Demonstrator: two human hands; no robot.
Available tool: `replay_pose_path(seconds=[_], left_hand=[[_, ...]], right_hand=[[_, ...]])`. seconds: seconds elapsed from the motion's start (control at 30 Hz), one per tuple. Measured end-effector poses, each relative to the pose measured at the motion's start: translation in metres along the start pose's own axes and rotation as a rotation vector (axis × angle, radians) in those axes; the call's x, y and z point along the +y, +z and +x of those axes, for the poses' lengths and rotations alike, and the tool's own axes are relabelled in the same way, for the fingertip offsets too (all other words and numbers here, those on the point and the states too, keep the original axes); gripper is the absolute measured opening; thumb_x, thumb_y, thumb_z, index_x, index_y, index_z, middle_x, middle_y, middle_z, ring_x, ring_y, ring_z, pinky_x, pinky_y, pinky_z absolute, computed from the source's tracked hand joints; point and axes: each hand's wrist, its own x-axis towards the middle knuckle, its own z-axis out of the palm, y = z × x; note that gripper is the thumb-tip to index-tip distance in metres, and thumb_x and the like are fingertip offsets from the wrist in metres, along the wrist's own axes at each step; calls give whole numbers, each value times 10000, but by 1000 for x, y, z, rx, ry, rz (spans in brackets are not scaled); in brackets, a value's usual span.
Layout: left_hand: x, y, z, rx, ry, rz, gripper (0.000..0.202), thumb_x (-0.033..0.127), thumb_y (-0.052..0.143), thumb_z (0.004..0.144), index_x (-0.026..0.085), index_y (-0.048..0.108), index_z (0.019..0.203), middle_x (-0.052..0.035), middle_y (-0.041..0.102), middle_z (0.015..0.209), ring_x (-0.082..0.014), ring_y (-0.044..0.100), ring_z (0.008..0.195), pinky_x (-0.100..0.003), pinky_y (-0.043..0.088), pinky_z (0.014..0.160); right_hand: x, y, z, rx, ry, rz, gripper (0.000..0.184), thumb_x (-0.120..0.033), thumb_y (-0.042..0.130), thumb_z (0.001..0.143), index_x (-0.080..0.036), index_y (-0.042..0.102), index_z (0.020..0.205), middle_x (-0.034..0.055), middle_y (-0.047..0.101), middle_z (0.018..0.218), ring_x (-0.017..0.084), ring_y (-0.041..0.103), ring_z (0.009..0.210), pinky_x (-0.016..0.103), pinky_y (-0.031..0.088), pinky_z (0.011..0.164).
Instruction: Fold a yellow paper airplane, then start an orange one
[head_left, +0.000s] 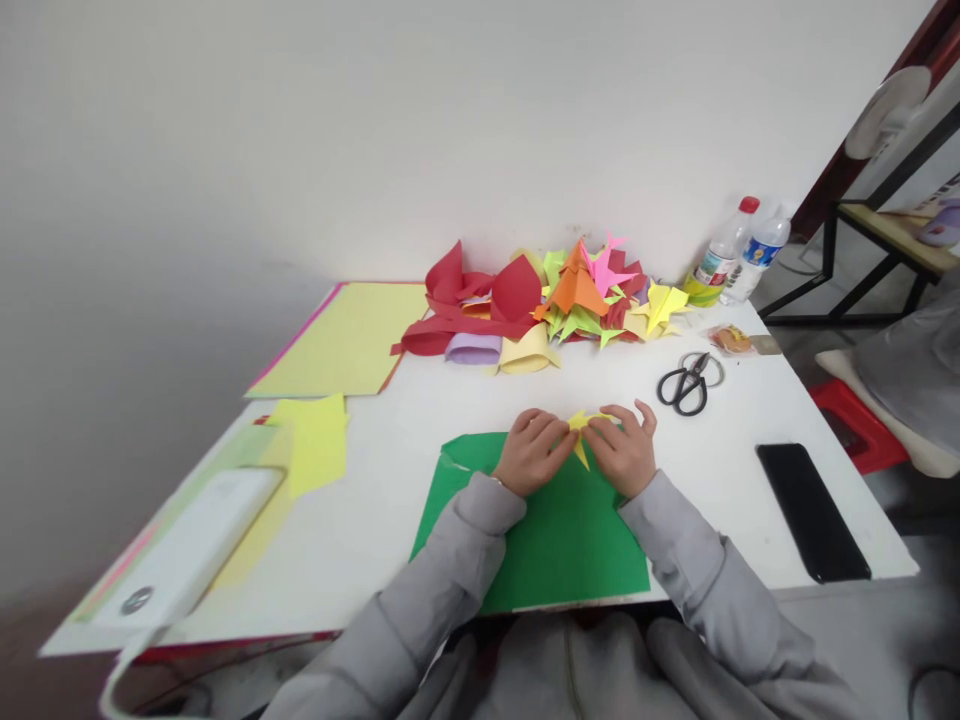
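Observation:
A small folded yellow paper piece (pixel 582 428) with pointed tips sits between my two hands over a green paper sheet (pixel 555 545). My left hand (pixel 531 450) pinches its left side with curled fingers. My right hand (pixel 624 447) pinches its right side, fingers bent. Both grey sleeves reach in from the near table edge. Most of the yellow piece is hidden under my fingers.
A heap of folded coloured paper shapes (pixel 555 300) lies at the back. Black scissors (pixel 686 383) and a black phone (pixel 811 510) lie to the right, two bottles (pixel 739 250) at the back right. Yellow sheets (pixel 345 340) and a white device (pixel 195 545) lie left.

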Motion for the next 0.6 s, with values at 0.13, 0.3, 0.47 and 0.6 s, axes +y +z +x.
replay_pose_path(seconds=[0.13,0.3,0.47,0.6], left_hand=[[1,9,-4,-104,-4,35,282,159,393,968,226,655,886,-64,679,888,-188,591,830,-383,413,795],[4,8,-9,-129,-5,24,236,192,463,950,193,658,817,-73,651,836,-198,562,806,-364,406,751],[12,5,-19,-65,-25,40,176,233,520,942,173,686,946,-91,666,936,-221,557,875,-378,406,766],[19,8,-23,-28,-80,24,201,200,505,961,183,689,881,-63,676,906,-203,556,867,-353,389,757]], right_hand=[[2,7,-2,-126,-58,-5,276,-168,515,962,-237,672,745,-30,693,785,170,560,1061,425,103,1094],[2,13,-6,-219,-117,24,259,-159,562,944,-216,665,713,-15,696,816,174,537,1053,430,135,1092],[5,11,-7,-220,-129,63,208,-150,618,911,-219,676,724,-2,709,866,200,527,1060,466,151,1088],[7,7,-7,-264,-97,95,183,-158,625,906,-233,685,750,5,719,924,215,530,1074,484,155,1085]])
